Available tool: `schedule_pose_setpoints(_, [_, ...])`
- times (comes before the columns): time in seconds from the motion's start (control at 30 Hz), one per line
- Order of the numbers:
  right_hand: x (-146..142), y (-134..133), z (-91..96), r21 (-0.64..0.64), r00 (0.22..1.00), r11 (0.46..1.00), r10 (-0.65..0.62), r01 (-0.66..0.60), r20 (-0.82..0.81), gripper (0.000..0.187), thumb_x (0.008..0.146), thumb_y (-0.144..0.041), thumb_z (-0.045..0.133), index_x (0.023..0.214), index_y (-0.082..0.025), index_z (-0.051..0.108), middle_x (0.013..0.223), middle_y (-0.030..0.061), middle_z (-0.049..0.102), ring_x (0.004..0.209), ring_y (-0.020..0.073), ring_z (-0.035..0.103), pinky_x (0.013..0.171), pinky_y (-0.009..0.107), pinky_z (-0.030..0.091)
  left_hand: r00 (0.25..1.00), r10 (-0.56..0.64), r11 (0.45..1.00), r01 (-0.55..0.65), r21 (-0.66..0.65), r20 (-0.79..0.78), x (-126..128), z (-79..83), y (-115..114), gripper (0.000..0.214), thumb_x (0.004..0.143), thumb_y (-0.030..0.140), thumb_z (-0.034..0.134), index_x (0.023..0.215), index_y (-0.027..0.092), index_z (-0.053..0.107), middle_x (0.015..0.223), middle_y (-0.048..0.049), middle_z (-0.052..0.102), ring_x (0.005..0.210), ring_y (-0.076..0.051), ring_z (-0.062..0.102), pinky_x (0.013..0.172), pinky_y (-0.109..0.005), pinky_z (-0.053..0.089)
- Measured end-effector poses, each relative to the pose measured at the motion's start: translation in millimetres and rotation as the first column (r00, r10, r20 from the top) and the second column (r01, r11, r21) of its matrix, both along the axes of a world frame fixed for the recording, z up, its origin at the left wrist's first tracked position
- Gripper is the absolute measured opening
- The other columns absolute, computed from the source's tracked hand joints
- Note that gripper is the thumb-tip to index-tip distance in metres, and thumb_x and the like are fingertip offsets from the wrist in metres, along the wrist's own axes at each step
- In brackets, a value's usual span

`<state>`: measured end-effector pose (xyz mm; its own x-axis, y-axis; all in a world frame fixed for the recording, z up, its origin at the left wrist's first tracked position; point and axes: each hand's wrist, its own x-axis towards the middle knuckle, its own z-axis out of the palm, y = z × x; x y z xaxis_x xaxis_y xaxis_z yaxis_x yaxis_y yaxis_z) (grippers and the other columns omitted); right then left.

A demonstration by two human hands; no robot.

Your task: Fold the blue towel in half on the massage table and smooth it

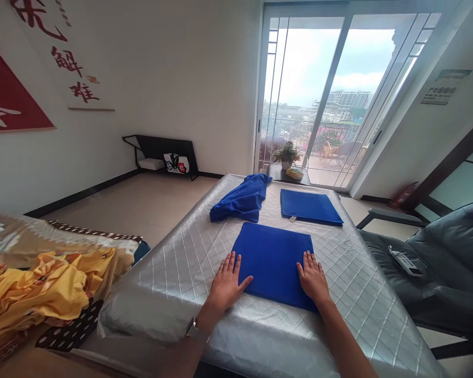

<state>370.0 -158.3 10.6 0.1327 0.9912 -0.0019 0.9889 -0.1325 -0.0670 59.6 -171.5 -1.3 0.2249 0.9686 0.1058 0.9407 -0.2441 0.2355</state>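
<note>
A blue folded cloth (274,262) lies flat and roughly square on the silver quilted mattress (181,268). At its left edge rests my left hand (228,281), palm down with fingers stretched out and the thumb on the cloth. On the right edge lies my right hand (312,275), also flat with its fingers extended. Behind, to the right, is a second folded blue cloth (311,206) with a small white tag at its front edge. Farther back on the left, a crumpled blue cloth (242,197) lies in a loose heap.
Yellow patterned fabric (51,283) is heaped at the left. A dark armchair (449,247) with a white handset-like device (407,261) on its seat stands at the right. Beyond the mattress, a small table (276,173) holds a potted plant (287,155) before the glass sliding door (311,94).
</note>
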Motion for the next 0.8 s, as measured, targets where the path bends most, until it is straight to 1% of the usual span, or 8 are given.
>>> schedule_pose_setpoints(0.07, [0.4, -0.8, -2.7, 0.009, 1.0, 1.0, 0.001, -0.001, -0.006, 0.068, 0.103, -0.042, 0.016, 0.16, -0.005, 0.021, 0.168, 0.0112, 0.017, 0.155, 0.0227, 0.014, 0.125, 0.042, 0.012, 0.998, -0.063, 0.997, 0.063, 0.033, 0.023, 22.2, 6.0, 11.0, 0.09, 0.096, 0.075, 0.024, 0.161, 0.013, 0.021, 0.166, -0.0142, 0.02, 0.154, -0.032, 0.015, 0.124, -0.052, 0.022])
schedule_pose_setpoints(0.13, [0.7, -1.2, -2.6, 0.012, 1.0, 1.0, -0.002, 0.002, -0.009, 0.067, 0.103, -0.042, 0.015, 0.16, -0.006, 0.021, 0.168, 0.0111, 0.018, 0.155, 0.0224, 0.015, 0.125, 0.042, 0.012, 0.978, -0.206, 0.978, 0.204, 0.045, 0.036, 56.0, 13.2, 24.0, 0.084, 0.098, 0.072, 0.023, 0.162, 0.016, 0.02, 0.166, -0.012, 0.022, 0.154, -0.031, 0.016, 0.124, -0.05, 0.022])
schedule_pose_setpoints(0.27, [1.0, -1.4, 0.3, 0.003, 1.0, 1.0, 0.003, -0.003, 0.013, 0.066, 0.103, -0.04, 0.019, 0.159, -0.005, 0.023, 0.167, 0.0118, 0.019, 0.154, 0.0225, 0.016, 0.124, 0.041, 0.013, 0.879, -0.476, 0.879, 0.475, 0.036, 0.023, 131.2, 20.9, 48.7, 0.078, 0.101, 0.066, 0.018, 0.16, 0.014, 0.027, 0.167, -0.0115, 0.021, 0.155, -0.026, 0.016, 0.125, -0.044, 0.018])
schedule_pose_setpoints(0.33, [0.9, -2.2, 1.2, 0.008, 1.0, 1.0, 0.009, -0.009, 0.015, 0.064, 0.103, -0.038, 0.02, 0.159, -0.007, 0.025, 0.167, 0.011, 0.02, 0.154, 0.0221, 0.017, 0.124, 0.041, 0.014, 0.851, -0.525, 0.85, 0.523, 0.054, 0.019, 155.9, 18.3, 57.1, 0.078, 0.102, 0.064, 0.017, 0.158, 0.012, 0.03, 0.167, -0.012, 0.021, 0.155, -0.025, 0.014, 0.126, -0.042, 0.016])
schedule_pose_setpoints(0.4, [0.3, -3.3, 1.8, 0.02, 1.0, 1.0, 0.015, -0.015, 0.006, 0.063, 0.103, -0.036, 0.019, 0.159, -0.009, 0.026, 0.167, 0.0104, 0.022, 0.154, 0.0214, 0.017, 0.124, 0.04, 0.014, 0.859, -0.511, 0.858, 0.508, 0.072, 0.023, 165.9, 12.4, 62.6, 0.077, 0.102, 0.063, 0.017, 0.158, 0.011, 0.03, 0.166, -0.0125, 0.023, 0.155, -0.025, 0.014, 0.126, -0.043, 0.015])
schedule_pose_setpoints(0.53, [-1.7, -4.5, 3.0, 0.023, 0.999, 1.0, 0.008, -0.007, -0.032, 0.065, 0.103, -0.038, 0.019, 0.159, -0.005, 0.024, 0.167, 0.0125, 0.021, 0.154, 0.0216, 0.016, 0.124, 0.04, 0.012, 0.902, -0.432, 0.9, 0.43, 0.067, 0.017, 145.8, 1.9, 69.0, 0.075, 0.103, 0.062, 0.017, 0.16, 0.014, 0.027, 0.166, -0.0116, 0.026, 0.155, -0.026, 0.016, 0.126, -0.046, 0.017])
schedule_pose_setpoints(0.7, [-3.4, -3.9, 3.8, 0.021, 0.998, 1.0, -0.016, 0.018, -0.067, 0.064, 0.103, -0.039, 0.019, 0.159, -0.007, 0.024, 0.167, 0.01, 0.019, 0.155, 0.021, 0.014, 0.125, 0.04, 0.01, 0.967, -0.251, 0.968, 0.251, 0.001, -0.031, 74.2, 0.6, 79.3, 0.082, 0.1, 0.068, 0.013, 0.159, 0.013, 0.027, 0.165, -0.0139, 0.026, 0.154, -0.028, 0.018, 0.125, -0.049, 0.018])
schedule_pose_setpoints(0.8, [-5.0, -3.7, 4.2, 0.009, 0.999, 1.0, -0.014, 0.014, -0.048, 0.064, 0.104, -0.039, 0.02, 0.159, -0.007, 0.024, 0.167, 0.0089, 0.019, 0.155, 0.0215, 0.014, 0.125, 0.04, 0.011, 0.992, -0.106, 0.993, 0.108, 0.038, -0.064, 31.6, -2.3, 85.4, 0.084, 0.099, 0.069, 0.01, 0.159, 0.012, 0.027, 0.164, -0.0158, 0.028, 0.153, -0.031, 0.02, 0.123, -0.052, 0.02])
